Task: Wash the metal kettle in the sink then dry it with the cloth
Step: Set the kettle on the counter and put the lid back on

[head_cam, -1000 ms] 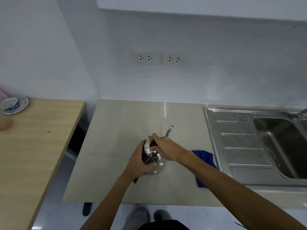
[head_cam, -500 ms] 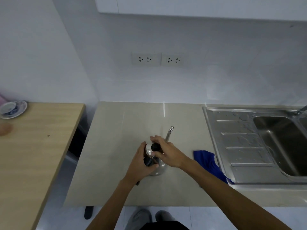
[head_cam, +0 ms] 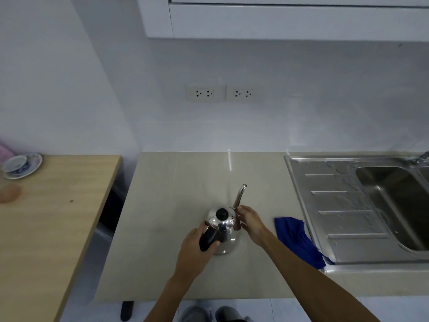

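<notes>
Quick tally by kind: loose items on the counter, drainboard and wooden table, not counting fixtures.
Metal kettle: 1, on the counter, lid on
Blue cloth: 1, lying across the counter edge onto the drainboard
Cup: 1, sitting on a saucer
Saucer: 1, on the wooden table
Blurred pinkish things at the left edge: cannot tell, not counted
Total: 4

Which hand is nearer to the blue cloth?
Right. The right hand is at the kettle by its spout, just left of the blue cloth. The left hand grips the black handle on the kettle's far side.
</notes>
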